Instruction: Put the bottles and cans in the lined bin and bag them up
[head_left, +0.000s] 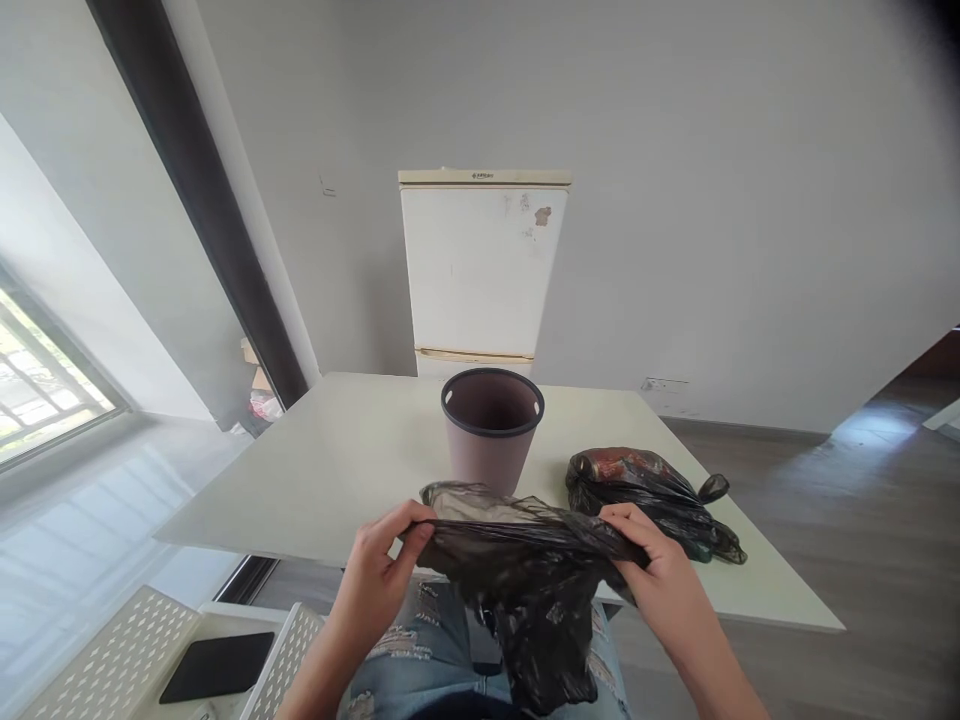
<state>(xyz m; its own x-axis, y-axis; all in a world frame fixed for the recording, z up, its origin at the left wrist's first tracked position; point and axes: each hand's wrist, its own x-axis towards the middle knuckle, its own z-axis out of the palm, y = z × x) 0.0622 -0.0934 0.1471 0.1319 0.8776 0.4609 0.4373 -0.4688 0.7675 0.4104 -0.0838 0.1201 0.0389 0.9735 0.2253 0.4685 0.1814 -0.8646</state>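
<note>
A thin black plastic garbage bag (540,570) is stretched between my two hands at the near edge of the table. My left hand (386,555) pinches its rim on the left, thumb against fingers. On the right, my right hand (656,560) grips the other side of the rim. The bag's lower part hangs crumpled over my lap. Just beyond it stands a mauve trash can (489,455) with a dark rim and side handle holes, upright and partly covered by the bag. Near my right hand lies a filled, knotted black bag (649,495) with reddish contents showing through.
The pale table (337,450) spans the space before me. Behind it a white refrigerator (484,265) stands near the grey wall. At lower left, a white perforated basket (120,650) holds a flat black item (217,668). A window (45,370) is at the far left.
</note>
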